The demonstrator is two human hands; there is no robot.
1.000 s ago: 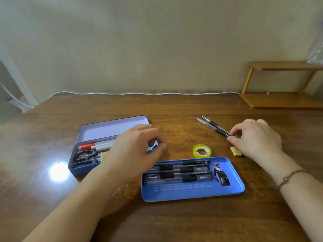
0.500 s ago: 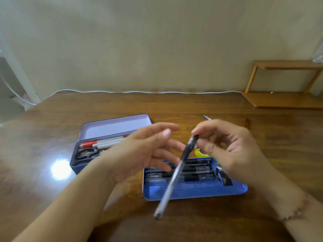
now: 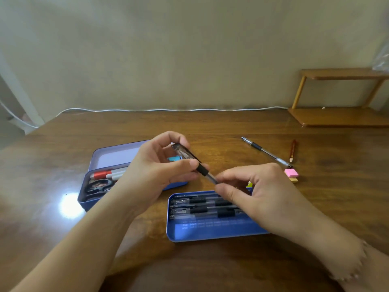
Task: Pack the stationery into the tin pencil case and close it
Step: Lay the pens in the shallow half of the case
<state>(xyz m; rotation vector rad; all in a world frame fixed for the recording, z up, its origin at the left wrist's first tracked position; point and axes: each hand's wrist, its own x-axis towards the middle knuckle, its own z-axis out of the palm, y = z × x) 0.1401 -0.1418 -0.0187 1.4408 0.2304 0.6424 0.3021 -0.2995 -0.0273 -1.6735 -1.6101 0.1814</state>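
- We hold one pen (image 3: 194, 164) in both hands above the tabletop (image 3: 210, 127), between the tin pencil case (image 3: 109, 165) and its blue tray (image 3: 210, 230); pen slants from upper L to lower R.
- L hand (image 3: 155, 171): fingers curled round the cap end, thumb lying along the barrel just by the black grip; R hand (image 3: 256, 192): fingers (image 3: 227, 194) pinch the clear lower end; both hold narrow, neither wide.
- Pen vs. fingers: cap tip shows past the L index finger; mid-barrel w/ black grip is bare between the two hands; lower tip is hidden inside the R pinch, so we cannot tell if it is capped.
- Step in hand, as we judge it: seating this pen in the tray beside the pens (image 3: 202, 205) already lined up there; to do it well we turn the barrel level and parallel to those pens, lower it into the free strip at the near side, let go w/ one hand first, then nudge it flush so nothing rides up.
- Risk, in our view: a pen laid crosswise or on top of the row may stop the tray nesting in the case and the lid shutting.
- Case: open, lid back, on the L; holds a red-capped marker (image 3: 102, 174) and scissors (image 3: 99, 185).
- Left to pack, well apart on the R: another pen (image 3: 266, 151), a short pencil (image 3: 293, 150), a pink eraser (image 3: 291, 173); a yellow item just beside the R hand is mostly hidden.
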